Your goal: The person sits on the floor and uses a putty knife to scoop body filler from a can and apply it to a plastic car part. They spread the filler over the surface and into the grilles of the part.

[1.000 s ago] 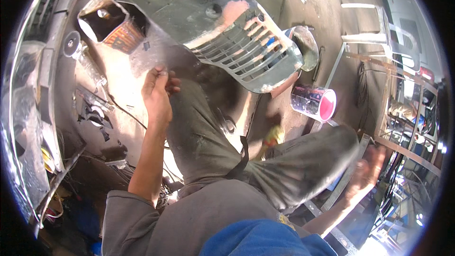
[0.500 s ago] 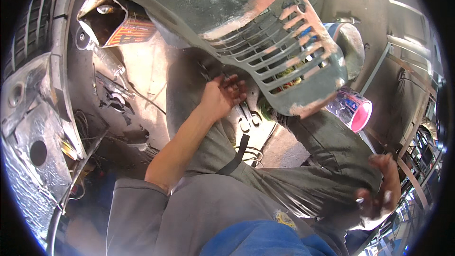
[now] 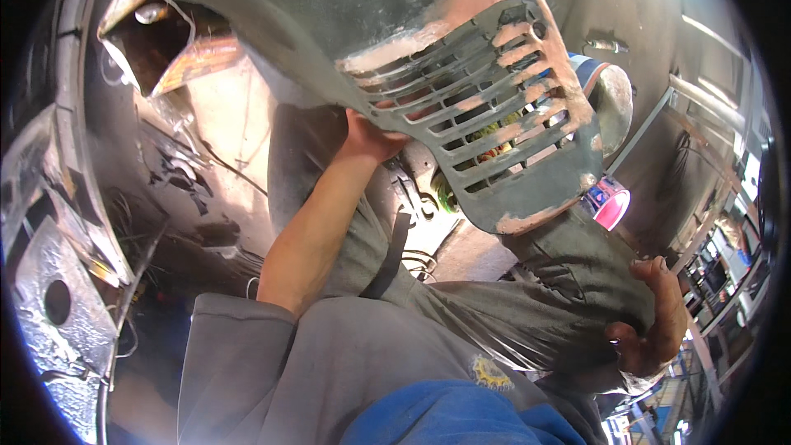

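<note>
A grey car bumper (image 3: 527, 206) with a slotted grille and patches of pinkish filler slants over my legs. My left hand (image 3: 372, 138) reaches under its near left edge; the fingers pass behind the panel and are mostly hidden, so their grip does not show. At the right, beside my bent knee, my right hand (image 3: 655, 321) is held up with thumb and fingers apart and nothing in it. It is clear of the bumper.
A pink-lined tub (image 3: 610, 204) stands right of the bumper, with a pale rounded container (image 3: 611, 107) behind it. An open carton (image 3: 152, 41) and scattered tools (image 3: 185, 177) lie at the left. A silvery panel (image 3: 62, 305) stands at far left; metal framing (image 3: 700, 140) runs along the right.
My left hand has slid forward under the bumper's edge, so its fingers went out of sight. The right hand remains raised, with its fingers slightly shifted. The view has tilted a little.
</note>
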Demonstrator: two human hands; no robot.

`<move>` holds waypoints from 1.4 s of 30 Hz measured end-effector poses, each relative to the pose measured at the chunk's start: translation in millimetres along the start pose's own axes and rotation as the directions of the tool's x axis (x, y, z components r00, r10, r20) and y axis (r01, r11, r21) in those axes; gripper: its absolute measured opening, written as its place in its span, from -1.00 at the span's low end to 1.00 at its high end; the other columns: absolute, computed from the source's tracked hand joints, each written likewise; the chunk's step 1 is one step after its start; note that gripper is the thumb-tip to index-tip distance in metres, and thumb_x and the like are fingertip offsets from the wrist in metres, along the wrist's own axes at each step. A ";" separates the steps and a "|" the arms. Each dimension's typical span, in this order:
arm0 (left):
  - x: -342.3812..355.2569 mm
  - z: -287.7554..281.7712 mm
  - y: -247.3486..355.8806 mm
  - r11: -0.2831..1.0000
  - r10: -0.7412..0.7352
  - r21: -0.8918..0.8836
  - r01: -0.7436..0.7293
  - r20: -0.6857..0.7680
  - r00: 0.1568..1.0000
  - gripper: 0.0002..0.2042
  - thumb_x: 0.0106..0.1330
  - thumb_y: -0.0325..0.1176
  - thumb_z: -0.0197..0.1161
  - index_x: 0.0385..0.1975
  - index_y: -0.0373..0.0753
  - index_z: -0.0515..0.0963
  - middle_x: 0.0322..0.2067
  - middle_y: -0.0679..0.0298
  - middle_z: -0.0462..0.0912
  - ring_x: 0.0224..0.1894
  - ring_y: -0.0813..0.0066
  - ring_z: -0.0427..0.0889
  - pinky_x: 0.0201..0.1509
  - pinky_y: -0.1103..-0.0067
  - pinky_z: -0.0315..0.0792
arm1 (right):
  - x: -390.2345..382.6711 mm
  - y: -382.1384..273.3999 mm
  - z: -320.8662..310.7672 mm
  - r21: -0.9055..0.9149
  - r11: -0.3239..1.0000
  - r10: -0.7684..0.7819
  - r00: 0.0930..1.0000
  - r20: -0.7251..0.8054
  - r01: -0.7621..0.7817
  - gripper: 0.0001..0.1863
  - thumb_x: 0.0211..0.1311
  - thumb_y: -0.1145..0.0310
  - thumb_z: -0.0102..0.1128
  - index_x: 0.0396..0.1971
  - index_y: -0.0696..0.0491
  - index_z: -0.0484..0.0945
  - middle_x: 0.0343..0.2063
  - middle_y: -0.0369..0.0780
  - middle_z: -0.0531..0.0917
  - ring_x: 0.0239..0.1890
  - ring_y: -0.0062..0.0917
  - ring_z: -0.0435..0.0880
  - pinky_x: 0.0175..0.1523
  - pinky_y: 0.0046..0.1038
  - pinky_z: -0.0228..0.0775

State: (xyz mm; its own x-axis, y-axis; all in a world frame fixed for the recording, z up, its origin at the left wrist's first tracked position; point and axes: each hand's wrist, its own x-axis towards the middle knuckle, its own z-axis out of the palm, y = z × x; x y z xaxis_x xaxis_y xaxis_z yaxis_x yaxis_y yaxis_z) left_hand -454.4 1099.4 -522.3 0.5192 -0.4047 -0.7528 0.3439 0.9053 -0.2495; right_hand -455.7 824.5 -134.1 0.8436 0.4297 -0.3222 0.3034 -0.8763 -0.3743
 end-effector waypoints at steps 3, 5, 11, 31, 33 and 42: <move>10.9 -17.2 1.1 0.956 -0.114 -0.228 0.186 0.296 0.949 -0.21 0.32 0.28 -0.20 0.31 -0.30 0.25 0.29 -0.06 0.31 0.32 -0.17 0.28 0.36 -0.09 0.17 | 7.1 0.1 2.0 0.008 0.996 0.090 0.993 0.074 -0.091 -0.16 0.17 -0.02 0.33 0.23 0.35 0.34 -0.13 0.07 0.64 -0.10 -0.18 0.66 0.06 -0.23 0.44; 18.5 -23.9 4.5 0.947 -0.106 -0.244 0.208 0.373 0.922 -0.18 0.30 0.36 -0.26 0.31 -0.24 0.28 0.27 -0.02 0.36 0.27 -0.16 0.36 0.30 -0.06 0.23 | 17.9 -1.0 -1.3 -0.025 0.980 0.197 0.966 0.166 -0.196 -0.18 0.19 0.02 0.32 0.26 0.33 0.33 -0.06 0.04 0.63 0.01 -0.20 0.64 0.18 -0.25 0.39; 18.5 3.2 -4.2 0.995 -0.090 -0.033 0.099 0.215 0.972 -0.32 0.43 0.22 -0.31 0.31 -0.18 0.30 0.26 0.04 0.42 0.17 -0.11 0.50 0.26 0.03 0.34 | 28.0 0.9 1.3 -0.117 0.961 0.270 0.938 0.218 -0.249 -0.19 0.22 -0.05 0.28 0.29 0.25 0.33 -0.07 0.03 0.63 0.02 -0.18 0.62 0.18 -0.25 0.37; 23.3 -0.1 -5.1 0.976 -0.108 -0.143 0.166 0.346 0.932 -0.42 0.46 0.14 -0.17 0.23 -0.19 0.39 0.12 0.04 0.53 0.13 -0.05 0.54 0.21 0.01 0.44 | 88.5 -14.3 18.6 -0.068 0.984 0.173 0.959 0.225 -0.162 -0.37 0.02 0.28 0.43 0.11 0.23 0.48 -0.17 0.04 0.63 -0.15 -0.11 0.64 -0.04 -0.27 0.46; 24.3 -4.0 -8.6 0.975 -0.091 -0.157 0.158 0.364 0.927 -0.42 0.45 0.14 -0.16 0.23 -0.19 0.39 0.12 0.04 0.52 0.13 -0.05 0.53 0.22 0.00 0.43 | 101.3 -9.9 30.9 -0.087 0.994 0.080 0.967 0.242 -0.061 -0.41 0.04 0.29 0.41 0.10 0.17 0.50 -0.19 -0.01 0.64 -0.19 -0.15 0.64 -0.08 -0.29 0.47; 38.3 -13.7 -18.7 0.944 -0.107 -0.233 0.233 0.452 0.885 -0.40 0.43 0.17 -0.11 0.24 -0.17 0.38 0.14 0.03 0.52 0.16 -0.07 0.51 0.26 -0.06 0.39 | 189.2 12.8 101.0 -0.175 0.964 -0.070 0.825 0.561 0.200 -0.52 0.21 0.39 0.27 0.16 -0.02 0.47 -0.28 -0.20 0.65 -0.31 -0.32 0.62 -0.21 -0.26 0.46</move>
State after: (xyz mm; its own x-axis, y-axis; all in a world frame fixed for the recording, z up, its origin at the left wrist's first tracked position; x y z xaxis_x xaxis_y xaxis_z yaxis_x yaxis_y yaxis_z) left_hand -451.7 1068.8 -554.9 0.7768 -0.5137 -0.3642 0.2635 0.7905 -0.5529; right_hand -336.9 916.6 -287.7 0.4264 0.5381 -0.7271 0.5389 -0.7967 -0.2736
